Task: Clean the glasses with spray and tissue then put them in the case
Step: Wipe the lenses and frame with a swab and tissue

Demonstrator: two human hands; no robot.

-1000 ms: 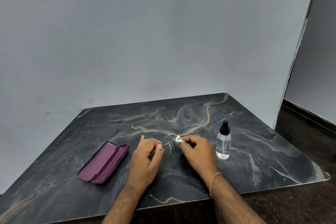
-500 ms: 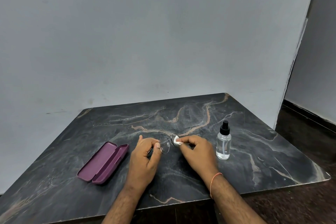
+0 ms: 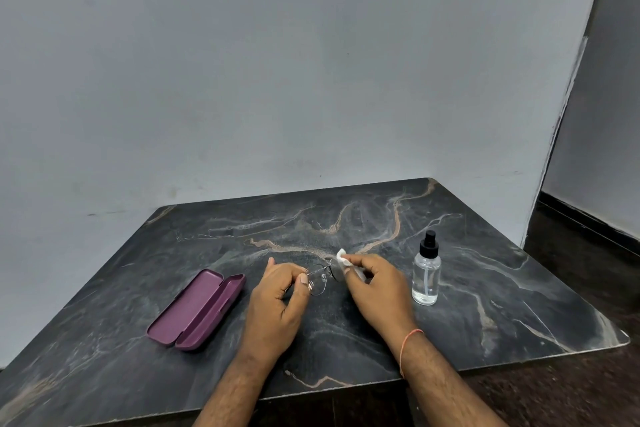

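Grey plaster wall (image 3: 277, 80) fills most of what stands behind a dark marble-patterned table (image 3: 346, 340) streaked with pale and rust veins.

Over the middle of that table the person's left hand (image 3: 280, 302) has its grip pinched shut on the thin wire-framed glasses (image 3: 320, 279), thumb and forefinger closed at the frame's left end, so the glasses hang just above the surface between the two hands. Just to the right, the right hand (image 3: 377, 284) has its grip closed on a small wad of white tissue (image 3: 343, 257), pressed against the right-hand lens; whether the fingers also touch the frame I cannot tell. An orange thread (image 3: 410, 340) circles the right wrist.

Just right of the right hand's grip, a clear spray bottle (image 3: 426, 274) with a black nozzle stands upright, a little liquid showing at its bottom, not touched by either hand. Left of the left hand's grip, near but apart, a maroon glasses case (image 3: 197, 310) lies open on the table, lid folded back flat, nothing visible inside either half.
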